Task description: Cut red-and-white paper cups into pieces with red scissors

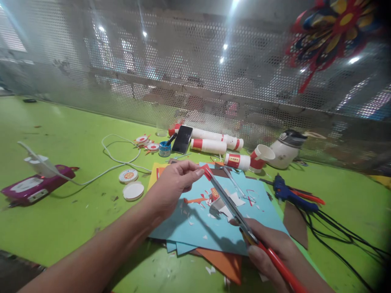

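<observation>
Between the thumb and fingers of my left hand (180,179) is a small piece of red paper (206,171), pinched by its edge. My right hand (265,244) grips a pair of scissors (232,209) with red handles, its long metal blades pointing up and left. The blade tips meet the red paper; whether they are cutting it I cannot tell. Below both hands lies a stack of light blue paper (189,232), strewn with white and red scraps. An orange paper strip (195,200) and a crumpled piece of cut paper cup (215,197) rest on it.
A blue glue gun (293,197) with black cords lies at the right. Behind the paper are stacked paper cups (209,145), a phone (182,139), a blue jar (165,149) and a kettle-like jug (285,150). A purple power strip (36,187) with a charger sits left.
</observation>
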